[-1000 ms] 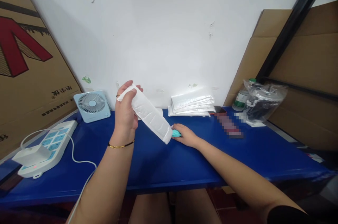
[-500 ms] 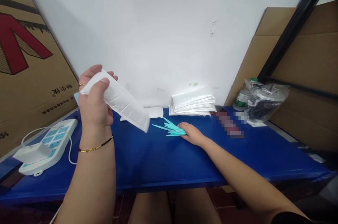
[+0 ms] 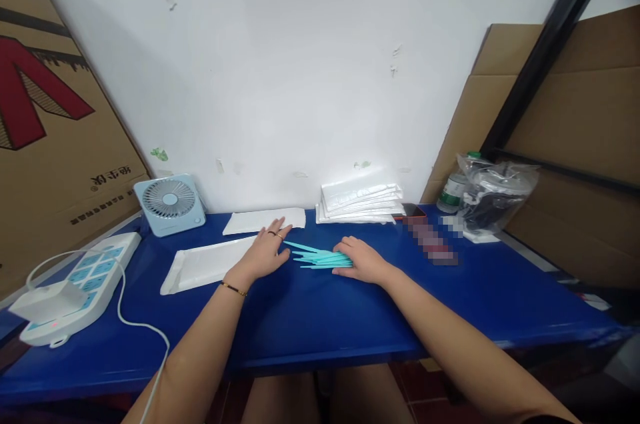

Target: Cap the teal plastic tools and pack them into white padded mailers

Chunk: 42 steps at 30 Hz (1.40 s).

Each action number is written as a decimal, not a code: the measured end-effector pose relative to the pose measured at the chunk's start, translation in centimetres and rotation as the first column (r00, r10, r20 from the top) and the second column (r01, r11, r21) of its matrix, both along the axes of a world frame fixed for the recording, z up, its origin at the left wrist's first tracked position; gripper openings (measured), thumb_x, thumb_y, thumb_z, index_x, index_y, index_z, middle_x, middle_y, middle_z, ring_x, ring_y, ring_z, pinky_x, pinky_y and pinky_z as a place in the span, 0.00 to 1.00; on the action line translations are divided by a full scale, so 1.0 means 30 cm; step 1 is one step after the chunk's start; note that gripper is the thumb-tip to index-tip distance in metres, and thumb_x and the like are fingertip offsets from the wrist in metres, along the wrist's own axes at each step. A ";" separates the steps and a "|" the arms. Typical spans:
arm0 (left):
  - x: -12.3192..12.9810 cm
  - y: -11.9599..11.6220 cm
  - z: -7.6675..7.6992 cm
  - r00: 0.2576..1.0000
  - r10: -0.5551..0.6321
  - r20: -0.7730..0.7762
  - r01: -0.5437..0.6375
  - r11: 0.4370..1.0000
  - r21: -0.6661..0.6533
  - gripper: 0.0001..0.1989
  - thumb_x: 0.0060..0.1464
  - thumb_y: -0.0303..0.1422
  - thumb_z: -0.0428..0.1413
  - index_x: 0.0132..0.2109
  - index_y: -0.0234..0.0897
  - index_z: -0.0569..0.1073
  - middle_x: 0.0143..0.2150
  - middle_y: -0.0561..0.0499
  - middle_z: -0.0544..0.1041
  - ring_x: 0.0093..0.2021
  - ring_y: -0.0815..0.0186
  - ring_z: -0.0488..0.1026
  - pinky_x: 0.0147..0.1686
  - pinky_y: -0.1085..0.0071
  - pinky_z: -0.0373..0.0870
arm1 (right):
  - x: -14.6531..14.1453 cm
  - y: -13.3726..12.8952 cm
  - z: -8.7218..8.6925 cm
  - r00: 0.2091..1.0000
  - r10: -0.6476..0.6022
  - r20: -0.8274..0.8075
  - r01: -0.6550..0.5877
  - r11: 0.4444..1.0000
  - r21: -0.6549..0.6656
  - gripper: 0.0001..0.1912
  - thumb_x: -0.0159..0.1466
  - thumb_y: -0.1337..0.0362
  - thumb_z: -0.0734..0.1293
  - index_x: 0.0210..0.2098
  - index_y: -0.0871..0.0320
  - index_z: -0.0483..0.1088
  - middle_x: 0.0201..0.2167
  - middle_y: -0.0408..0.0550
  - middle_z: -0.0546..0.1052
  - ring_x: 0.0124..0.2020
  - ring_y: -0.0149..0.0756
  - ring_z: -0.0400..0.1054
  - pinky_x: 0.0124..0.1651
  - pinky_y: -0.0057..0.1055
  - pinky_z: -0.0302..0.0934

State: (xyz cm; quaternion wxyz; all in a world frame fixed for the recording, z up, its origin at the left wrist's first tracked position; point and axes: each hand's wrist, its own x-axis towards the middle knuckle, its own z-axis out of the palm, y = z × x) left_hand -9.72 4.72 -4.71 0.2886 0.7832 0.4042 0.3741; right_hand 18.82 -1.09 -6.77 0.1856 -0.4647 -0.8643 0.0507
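Working at a blue worktop (image 3: 290, 324), right hand (image 3: 364, 260) around turquoise sticks (image 3: 320, 259)

Along the worktop's back edge lies a stack of silvery-white packets (image 3: 357, 196). To its left are two flat white ones: a far packet (image 3: 245, 221) at the back and a near packet (image 3: 207, 266) reaching under the left hand (image 3: 264, 252).

The sticks look loose, their tips fanned and uneven, so if the right-hand grip eased they could slide apart over the smooth surface. A sideways push from the left hand might knock the longest one askew, since its tip juts past the others. The left wrist, close by the near packet, could also nudge it.

The right fingers are closed around the sticks' right-hand ends; the free ends point toward the left thumb. The left fingers are spread, with nothing visibly held. The jutting tip lies just beside them, though contact cannot be told, nor whether the bundle rests fully on the worktop.
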 end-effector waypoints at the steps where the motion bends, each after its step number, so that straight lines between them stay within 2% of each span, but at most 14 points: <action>1: 0.020 0.012 -0.011 0.998 -0.048 0.032 0.048 0.999 -0.020 0.19 0.40 0.35 0.60 0.44 0.43 0.74 0.57 0.44 0.69 0.61 0.54 0.60 0.63 0.60 0.48 | -0.001 -0.001 0.000 1.000 0.007 -0.002 -0.007 1.000 -0.002 0.26 0.56 0.45 0.66 0.47 0.54 0.67 0.41 0.50 0.69 0.41 0.42 0.63 0.44 0.36 0.59; 3: 0.068 0.037 -0.028 0.994 -0.093 0.063 0.096 0.994 -0.053 0.13 0.41 0.32 0.58 0.39 0.42 0.76 0.48 0.44 0.75 0.53 0.55 0.69 0.59 0.63 0.56 | -0.002 -0.003 -0.002 1.000 0.015 0.000 -0.015 1.000 -0.007 0.32 0.52 0.41 0.67 0.49 0.54 0.66 0.42 0.50 0.68 0.42 0.44 0.62 0.45 0.38 0.60; 5: 0.113 0.059 -0.045 0.995 -0.089 0.050 0.093 0.991 -0.093 0.10 0.40 0.30 0.58 0.34 0.41 0.76 0.38 0.45 0.77 0.46 0.56 0.71 0.56 0.64 0.60 | -0.005 -0.007 -0.003 1.000 0.022 0.002 -0.022 1.000 -0.012 0.35 0.51 0.40 0.67 0.51 0.54 0.65 0.43 0.51 0.68 0.43 0.45 0.62 0.46 0.39 0.60; 8: 0.155 0.076 -0.060 0.985 -0.130 -0.115 0.106 0.976 -0.192 0.07 0.41 0.29 0.57 0.32 0.40 0.75 0.29 0.49 0.73 0.39 0.59 0.71 0.48 0.67 0.65 | -0.016 -0.017 -0.002 0.999 0.037 -0.008 -0.037 0.999 -0.020 0.36 0.52 0.40 0.66 0.53 0.55 0.64 0.44 0.52 0.67 0.44 0.45 0.62 0.46 0.39 0.61; 12: 0.159 0.068 -0.041 0.867 -0.267 -0.420 0.199 0.960 -0.200 0.09 0.50 0.33 0.51 0.36 0.39 0.74 0.32 0.51 0.74 0.32 0.66 0.70 0.34 0.73 0.65 | -0.041 -0.034 0.000 0.995 0.098 -0.031 -0.099 0.995 -0.030 0.31 0.56 0.43 0.65 0.52 0.55 0.65 0.43 0.52 0.68 0.43 0.44 0.62 0.45 0.38 0.61; 15: 0.149 0.051 -0.014 0.844 -0.284 -0.456 0.220 0.957 -0.188 0.13 0.54 0.37 0.48 0.37 0.39 0.75 0.34 0.51 0.75 0.33 0.67 0.69 0.31 0.74 0.63 | -0.058 -0.047 0.002 0.987 0.158 -0.033 -0.159 0.987 -0.035 0.28 0.58 0.45 0.65 0.52 0.55 0.66 0.43 0.52 0.69 0.43 0.43 0.62 0.44 0.36 0.61; 19: 0.141 0.037 -0.010 0.847 -0.261 -0.463 0.199 0.964 -0.178 0.12 0.51 0.39 0.51 0.37 0.38 0.74 0.31 0.52 0.73 0.30 0.68 0.68 0.28 0.74 0.61 | -0.058 -0.034 0.032 0.976 0.188 -0.107 -0.192 0.981 -0.029 0.32 0.55 0.45 0.68 0.53 0.55 0.66 0.44 0.52 0.69 0.45 0.42 0.62 0.46 0.35 0.60; 22: 0.143 0.046 -0.030 0.853 -0.269 -0.448 0.219 0.962 -0.162 0.12 0.51 0.40 0.51 0.37 0.39 0.75 0.31 0.53 0.73 0.29 0.68 0.68 0.28 0.74 0.61 | -0.030 0.025 0.069 0.983 0.060 -0.175 -0.056 0.998 0.023 0.16 0.62 0.53 0.64 0.44 0.56 0.72 0.41 0.50 0.71 0.44 0.39 0.63 0.48 0.35 0.57; 25: 0.156 0.064 -0.048 0.842 -0.248 -0.479 0.183 0.967 -0.179 0.12 0.48 0.40 0.54 0.36 0.38 0.75 0.30 0.53 0.74 0.28 0.68 0.68 0.26 0.75 0.60 | -0.003 0.103 0.078 0.988 -0.069 -0.140 0.058 0.995 -0.082 0.07 0.59 0.61 0.67 0.34 0.57 0.74 0.35 0.49 0.71 0.40 0.38 0.65 0.43 0.32 0.58; 28: 0.174 0.074 -0.055 0.825 -0.209 -0.525 0.141 0.976 -0.168 0.09 0.46 0.38 0.56 0.33 0.38 0.75 0.31 0.52 0.76 0.30 0.68 0.70 0.26 0.75 0.60 | -0.002 0.159 0.042 0.990 -0.067 -0.128 0.037 0.975 -0.220 0.08 0.52 0.62 0.72 0.31 0.58 0.74 0.33 0.47 0.70 0.34 0.34 0.65 0.36 0.28 0.58; 31: 0.186 0.078 -0.057 0.829 -0.140 -0.541 0.106 0.990 -0.095 0.06 0.48 0.34 0.55 0.33 0.38 0.74 0.31 0.52 0.77 0.31 0.68 0.71 0.27 0.75 0.60 | -0.006 0.181 -0.002 0.963 -0.122 -0.239 0.039 0.945 -0.324 0.08 0.53 0.61 0.70 0.29 0.59 0.73 0.29 0.44 0.70 0.28 0.30 0.63 0.30 0.25 0.56; 34: 0.189 0.090 -0.063 0.840 -0.054 -0.540 0.064 0.998 -0.001 0.05 0.50 0.33 0.55 0.33 0.39 0.74 0.31 0.53 0.77 0.32 0.68 0.71 0.30 0.75 0.61 | 0.026 0.189 -0.023 0.922 -0.200 -0.331 0.044 0.905 -0.424 0.09 0.54 0.60 0.69 0.29 0.60 0.72 0.21 0.40 0.68 0.23 0.28 0.60 0.26 0.24 0.53; 38: 0.190 0.113 -0.074 0.848 0.020 -0.530 0.008 0.999 0.050 0.04 0.51 0.33 0.55 0.33 0.40 0.74 0.32 0.53 0.77 0.34 0.67 0.72 0.32 0.74 0.61 | 0.114 0.188 -0.015 0.867 -0.284 -0.409 0.080 0.891 -0.447 0.10 0.53 0.59 0.69 0.28 0.61 0.72 0.21 0.41 0.69 0.23 0.28 0.60 0.26 0.25 0.52; 42: 0.202 0.097 -0.064 0.877 0.060 -0.477 0.013 0.989 0.149 0.06 0.51 0.34 0.56 0.38 0.41 0.74 0.37 0.52 0.76 0.39 0.65 0.71 0.38 0.72 0.63 | 0.165 0.163 0.009 0.872 -0.318 -0.371 0.144 0.893 -0.426 0.11 0.52 0.58 0.70 0.30 0.61 0.73 0.22 0.42 0.70 0.23 0.29 0.60 0.26 0.25 0.52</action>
